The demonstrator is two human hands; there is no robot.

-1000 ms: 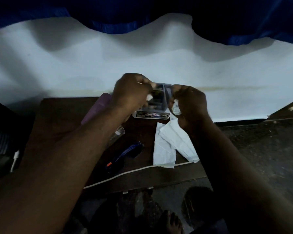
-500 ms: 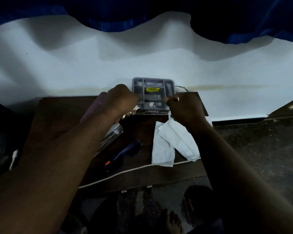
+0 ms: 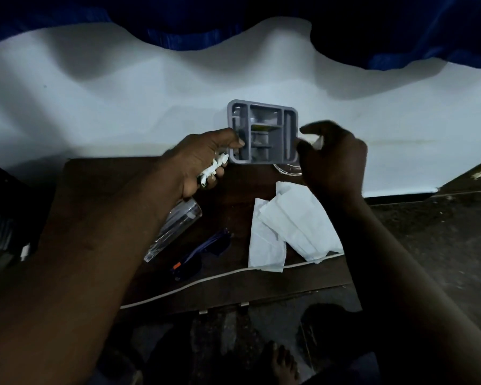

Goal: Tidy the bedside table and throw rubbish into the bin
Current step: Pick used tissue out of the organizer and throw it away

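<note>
A grey plastic organizer tray (image 3: 262, 132) with several compartments stands upright against the white wall at the back of the dark wooden bedside table (image 3: 100, 179). My left hand (image 3: 199, 159) pinches the tray's left edge with thumb and forefinger, while its other fingers clutch crumpled white paper scraps (image 3: 213, 170). My right hand (image 3: 332, 159) is at the tray's right edge, fingers curled and apart; whether it touches the tray is unclear. Flat white tissues (image 3: 286, 226) lie on the table below my right hand.
A clear bottle (image 3: 175, 229) lies on its side near my left wrist. Dark blue glasses (image 3: 203, 254) rest in front of it. A white cable (image 3: 233, 273) runs along the table's front edge. A clear round lid (image 3: 288, 169) sits under the tray. My bare foot (image 3: 282, 362) shows below.
The tray has been lifted higher and stood against the wall. My left hand slid to its left edge with scraps now visible in its fingers, and my right hand moved right and opened.
</note>
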